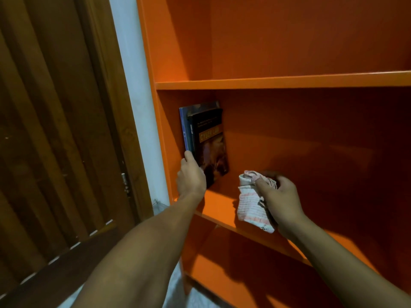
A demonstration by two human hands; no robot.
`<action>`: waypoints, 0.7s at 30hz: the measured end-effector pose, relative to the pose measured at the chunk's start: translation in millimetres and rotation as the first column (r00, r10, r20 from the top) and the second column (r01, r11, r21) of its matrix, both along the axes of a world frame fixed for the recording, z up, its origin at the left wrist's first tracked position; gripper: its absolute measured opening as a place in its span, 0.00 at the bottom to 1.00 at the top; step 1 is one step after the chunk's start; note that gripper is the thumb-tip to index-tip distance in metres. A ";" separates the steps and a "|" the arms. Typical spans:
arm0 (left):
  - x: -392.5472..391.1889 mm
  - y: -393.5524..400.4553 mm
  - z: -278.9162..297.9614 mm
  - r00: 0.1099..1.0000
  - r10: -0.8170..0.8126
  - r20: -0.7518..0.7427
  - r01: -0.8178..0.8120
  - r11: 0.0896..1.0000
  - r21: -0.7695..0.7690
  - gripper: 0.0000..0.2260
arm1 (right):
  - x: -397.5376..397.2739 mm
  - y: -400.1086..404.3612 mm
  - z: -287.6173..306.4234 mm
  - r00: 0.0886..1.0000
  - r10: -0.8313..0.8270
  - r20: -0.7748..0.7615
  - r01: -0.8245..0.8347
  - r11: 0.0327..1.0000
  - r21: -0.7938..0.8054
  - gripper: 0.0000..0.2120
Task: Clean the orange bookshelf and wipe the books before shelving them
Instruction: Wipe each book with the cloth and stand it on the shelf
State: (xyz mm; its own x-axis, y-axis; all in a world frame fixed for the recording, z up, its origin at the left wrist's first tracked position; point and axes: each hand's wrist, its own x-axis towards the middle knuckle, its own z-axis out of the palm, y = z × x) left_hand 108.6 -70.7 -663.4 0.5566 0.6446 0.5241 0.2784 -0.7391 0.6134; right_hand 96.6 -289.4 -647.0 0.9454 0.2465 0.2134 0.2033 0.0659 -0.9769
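The orange bookshelf (pixel 278 82) fills the right of the view. On its middle shelf, against the left wall, stand two books: a dark book (pixel 210 138) with an orange title band and, behind it, a blue-spined book (pixel 182 125). My left hand (pixel 190 176) grips the bottom front edge of these books. My right hand (pixel 278 196) holds a crumpled white-and-pink cloth (pixel 251 207) just above the middle shelf board, to the right of the books.
A brown wooden door (pixel 55 130) with a metal latch (pixel 125 181) stands to the left, with a white strip of wall (pixel 135 90) between it and the shelf. The top shelf compartment and a lower compartment (pixel 244 274) hold nothing visible.
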 end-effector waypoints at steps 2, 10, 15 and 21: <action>-0.6 3.1 1.2 0.999 -0.020 -0.041 0.024 0.996 0.081 0.16 | -2.9 -0.1 -1.6 0.999 0.018 -0.029 -0.018 1.000 0.006 0.03; -21.1 -1.6 0.0 0.989 -0.100 -0.110 0.117 0.980 0.159 0.18 | -22.3 -4.7 -2.4 0.989 0.088 -0.117 -0.091 0.996 -0.015 0.06; -63.7 3.4 -3.0 0.970 -0.219 -0.110 0.240 0.936 0.259 0.16 | -40.0 0.9 -6.7 0.929 0.183 -0.321 -0.148 0.980 0.131 0.11; -144.3 23.3 -41.4 0.933 -0.311 -0.181 0.348 0.910 0.228 0.12 | -77.0 20.9 -23.0 0.750 0.372 -0.548 -0.172 0.908 0.381 0.12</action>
State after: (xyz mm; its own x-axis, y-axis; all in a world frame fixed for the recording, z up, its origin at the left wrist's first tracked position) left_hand -35.8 -47.4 -704.8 0.7925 0.2687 0.5475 0.0603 -0.9278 0.3681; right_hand 19.6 -268.5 -670.0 0.8028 0.5343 -0.2647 -0.4832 0.3229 -0.8138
